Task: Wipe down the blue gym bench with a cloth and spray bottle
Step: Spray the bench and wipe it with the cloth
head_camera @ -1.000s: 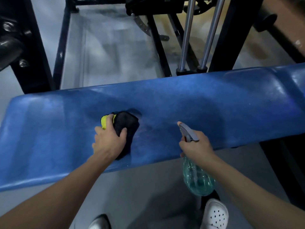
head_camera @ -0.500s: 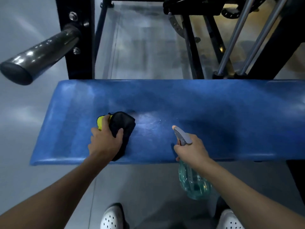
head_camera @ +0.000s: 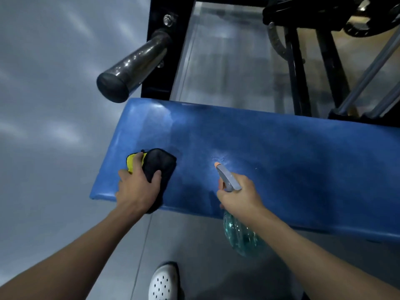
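Two hands work one surface. The grey floor (head_camera: 54,126) lies below and around the blue desk (head_camera: 292,161), the task's thing, which runs from its left end rightward out of view. Behind the desk's far edge stands a black frame (head_camera: 166,50). Slanted guide rods (head_camera: 372,72) rise behind the desk's right part, and a steel peg (head_camera: 134,68) juts out above its far-left corner. The peg is probably what your head or forearm would meet if you leaned over that corner.

At the desk's near edge, your right hand (head_camera: 240,198) has its fingers wrapped round the neck of the spray bottle (head_camera: 238,234). The green body hangs below that edge and the nozzle aims at the desk's middle, seemingly to wet the pad ahead of the wipe. Over the desk's near-left part, your left hand (head_camera: 138,191) has its fingers clenched on the black-and-yellow cloth (head_camera: 160,165), pressing it to the pad.

One white shoe (head_camera: 164,280) rests on the floor below the desk's near edge. A wet patch (head_camera: 223,159) glistens on the desk just beyond the nozzle, right of the cloth, likely the next stretch to wipe.
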{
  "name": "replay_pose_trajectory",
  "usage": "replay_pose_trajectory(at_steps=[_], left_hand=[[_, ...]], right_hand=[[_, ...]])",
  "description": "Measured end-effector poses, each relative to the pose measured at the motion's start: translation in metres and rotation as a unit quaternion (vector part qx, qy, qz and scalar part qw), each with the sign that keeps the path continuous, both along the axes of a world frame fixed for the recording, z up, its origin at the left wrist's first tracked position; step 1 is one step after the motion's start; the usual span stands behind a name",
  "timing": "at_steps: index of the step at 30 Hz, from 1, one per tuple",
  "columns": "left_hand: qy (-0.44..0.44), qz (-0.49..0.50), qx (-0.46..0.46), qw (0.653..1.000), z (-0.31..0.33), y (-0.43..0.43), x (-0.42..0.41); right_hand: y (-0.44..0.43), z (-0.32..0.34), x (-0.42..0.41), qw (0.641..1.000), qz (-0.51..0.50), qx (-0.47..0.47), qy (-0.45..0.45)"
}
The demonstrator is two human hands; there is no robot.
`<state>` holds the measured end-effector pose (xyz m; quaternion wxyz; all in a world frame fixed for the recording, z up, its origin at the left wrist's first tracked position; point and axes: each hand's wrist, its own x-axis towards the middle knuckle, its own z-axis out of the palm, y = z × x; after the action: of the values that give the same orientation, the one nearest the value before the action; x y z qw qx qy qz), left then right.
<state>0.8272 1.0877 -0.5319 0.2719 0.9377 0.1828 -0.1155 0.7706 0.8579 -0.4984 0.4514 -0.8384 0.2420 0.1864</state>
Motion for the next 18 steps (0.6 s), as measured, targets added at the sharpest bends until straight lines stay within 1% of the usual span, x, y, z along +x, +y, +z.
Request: replay_pose_trajectory(at_steps=[2,5,11,18], left_hand=[[-0.002,0.012,0.000,1.000,0.000,0.014,0.000],[-0.008,0.028,0.003,1.000,0.001,0.033,-0.001],[-0.006,0.032,0.001,0.999,-0.001,0.062,0.001],[-0.016,0.035,-0.006,0.999,-0.002,0.091,-0.004]], right_hand=[[0.014,-0.001,0.007,1.000,0.014,0.023,-0.010],[0.035,-0.003,0.016,0.998,0.003,0.056,-0.013],[0.076,-0.006,0.027,0.999,0.038,0.012,-0.012],[0.112,-0.016,0.036,0.997,0.060,0.035,-0.046]])
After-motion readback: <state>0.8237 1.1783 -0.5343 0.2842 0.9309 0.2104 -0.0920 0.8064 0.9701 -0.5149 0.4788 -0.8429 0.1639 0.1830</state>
